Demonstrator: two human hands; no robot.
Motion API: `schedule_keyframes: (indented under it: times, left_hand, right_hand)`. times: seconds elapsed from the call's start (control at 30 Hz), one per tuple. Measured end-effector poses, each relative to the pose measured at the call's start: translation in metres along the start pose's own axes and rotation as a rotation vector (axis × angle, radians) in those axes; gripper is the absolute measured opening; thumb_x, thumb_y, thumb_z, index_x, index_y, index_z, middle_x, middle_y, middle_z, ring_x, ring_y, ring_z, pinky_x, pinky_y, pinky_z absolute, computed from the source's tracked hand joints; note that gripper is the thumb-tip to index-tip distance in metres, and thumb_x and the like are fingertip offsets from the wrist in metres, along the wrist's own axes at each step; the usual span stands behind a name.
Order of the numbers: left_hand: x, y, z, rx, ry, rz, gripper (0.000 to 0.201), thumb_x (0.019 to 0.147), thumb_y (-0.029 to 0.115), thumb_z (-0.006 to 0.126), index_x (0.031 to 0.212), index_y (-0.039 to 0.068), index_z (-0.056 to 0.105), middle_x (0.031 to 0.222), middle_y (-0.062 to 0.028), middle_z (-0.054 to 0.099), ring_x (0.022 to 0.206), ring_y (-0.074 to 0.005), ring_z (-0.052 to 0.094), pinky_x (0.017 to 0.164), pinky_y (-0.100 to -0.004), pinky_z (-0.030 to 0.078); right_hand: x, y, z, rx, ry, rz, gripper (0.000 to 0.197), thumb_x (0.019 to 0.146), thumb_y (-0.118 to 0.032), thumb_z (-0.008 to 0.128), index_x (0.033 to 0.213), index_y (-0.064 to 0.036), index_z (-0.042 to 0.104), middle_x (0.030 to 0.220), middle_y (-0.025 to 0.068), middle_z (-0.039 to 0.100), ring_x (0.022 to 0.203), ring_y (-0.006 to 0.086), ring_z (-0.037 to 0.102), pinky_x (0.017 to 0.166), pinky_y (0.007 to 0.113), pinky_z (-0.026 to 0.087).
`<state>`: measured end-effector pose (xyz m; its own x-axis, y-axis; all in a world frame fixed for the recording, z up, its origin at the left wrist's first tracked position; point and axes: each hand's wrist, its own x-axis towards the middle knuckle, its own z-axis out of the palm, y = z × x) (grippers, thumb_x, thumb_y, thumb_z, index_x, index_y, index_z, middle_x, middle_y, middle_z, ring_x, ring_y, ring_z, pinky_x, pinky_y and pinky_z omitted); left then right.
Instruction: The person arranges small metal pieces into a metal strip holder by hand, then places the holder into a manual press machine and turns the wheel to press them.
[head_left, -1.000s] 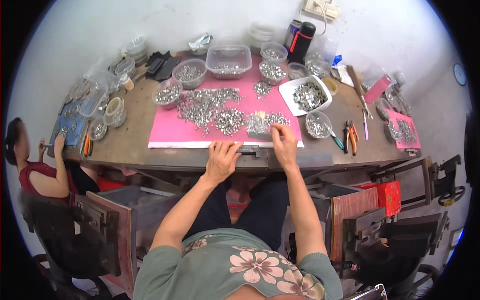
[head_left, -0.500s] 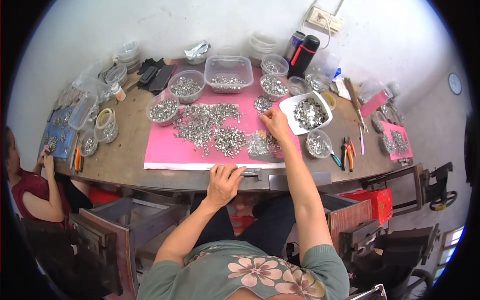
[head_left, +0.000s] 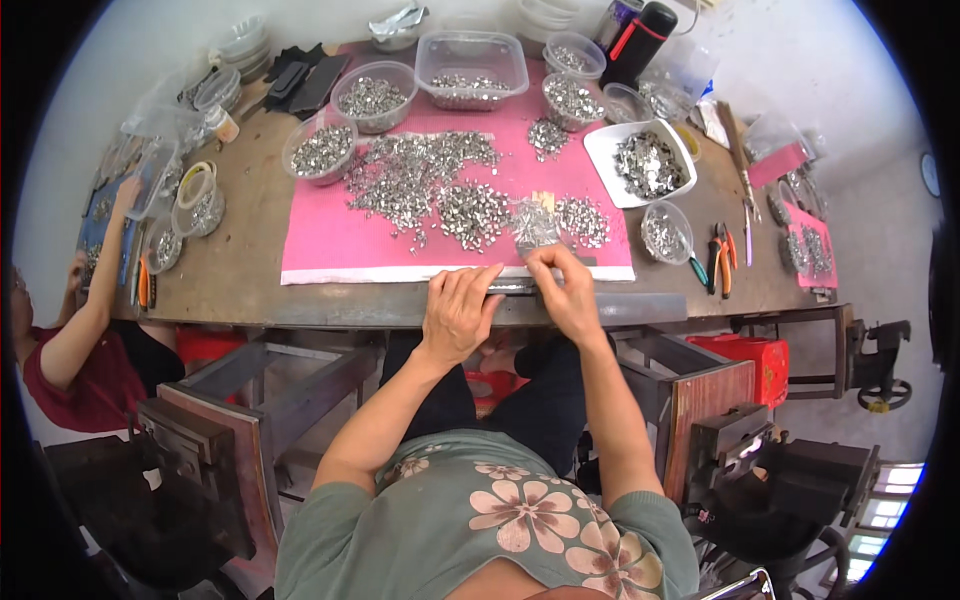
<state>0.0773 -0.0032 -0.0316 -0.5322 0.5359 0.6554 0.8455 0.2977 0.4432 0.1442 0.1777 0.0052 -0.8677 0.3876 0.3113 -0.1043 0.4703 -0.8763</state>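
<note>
Two hands (head_left: 460, 312) flank one narrow metal bar (head_left: 513, 287).

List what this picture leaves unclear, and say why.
In the head view:
Metal bar: left end hidden by the left hand.
Right hand: any pinched piece is too small to tell.
Metal pieces: individual shapes too small.
Stacked bowls: tops cut off by upper edge.
Co-worker: partly cut off by dark rim.

A black flask (head_left: 645, 50) stands near the white wall (head_left: 815, 70), and a red stool (head_left: 767, 365) at the right.
</note>
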Motion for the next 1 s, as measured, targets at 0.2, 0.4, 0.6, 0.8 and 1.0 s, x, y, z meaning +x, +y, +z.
schedule_keyframes:
  times: [0.2,0.4,0.6,0.8,1.0]
  left_hand:
    - [-0.003,0.0,0.001,0.0,0.007,0.012,0.052,0.084,0.013,0.076,0.133,0.007,0.058,0.115,-0.0089,0.065,0.105,-0.0252,0.062,0.098,-0.041,0.041]
    - [-0.001,0.002,0.0,0.005,0.024,0.019,0.049,0.082,0.011,0.078,0.127,0.006,0.061,0.112,-0.008,0.068,0.105,-0.0263,0.063,0.094,-0.0405,0.04]
    - [-0.002,-0.001,0.003,-0.005,0.025,0.018,0.051,0.084,0.012,0.076,0.132,0.006,0.059,0.114,-0.0089,0.065,0.105,-0.0256,0.062,0.097,-0.0409,0.041]
    - [0.001,0.0,0.001,-0.01,0.032,0.018,0.049,0.084,0.012,0.076,0.131,0.006,0.059,0.114,-0.009,0.065,0.105,-0.0256,0.062,0.097,-0.0404,0.041]
    - [-0.002,0.001,0.0,-0.022,0.019,0.009,0.049,0.085,0.012,0.076,0.13,0.006,0.06,0.114,-0.0089,0.065,0.105,-0.0255,0.062,0.097,-0.0407,0.041]
  right_hand:
    - [-0.031,0.003,0.014,-0.063,0.11,-0.075,0.006,0.095,-0.003,0.066,0.096,0.0027,0.063,0.095,0.0121,0.066,0.084,0.0232,0.064,0.077,0.033,0.05]
    - [-0.037,0.008,0.016,-0.04,0.165,-0.044,0.005,0.096,-0.002,0.064,0.096,0.0024,0.063,0.097,0.0108,0.068,0.087,0.0197,0.064,0.081,0.031,0.05]
    - [-0.033,0.005,0.018,-0.108,0.186,-0.076,0.004,0.095,-0.002,0.065,0.096,0.002,0.064,0.095,0.0107,0.068,0.086,0.0201,0.064,0.079,0.031,0.05]
    - [-0.031,0.0,0.017,-0.097,0.183,-0.066,0.004,0.093,-0.001,0.067,0.094,0.0015,0.063,0.091,0.0129,0.066,0.082,0.0278,0.064,0.076,0.035,0.05]
    - [-0.037,0.007,0.023,-0.164,0.239,-0.115,0.003,0.093,0.0,0.066,0.094,0.0012,0.064,0.092,0.0116,0.068,0.082,0.023,0.065,0.076,0.032,0.051]
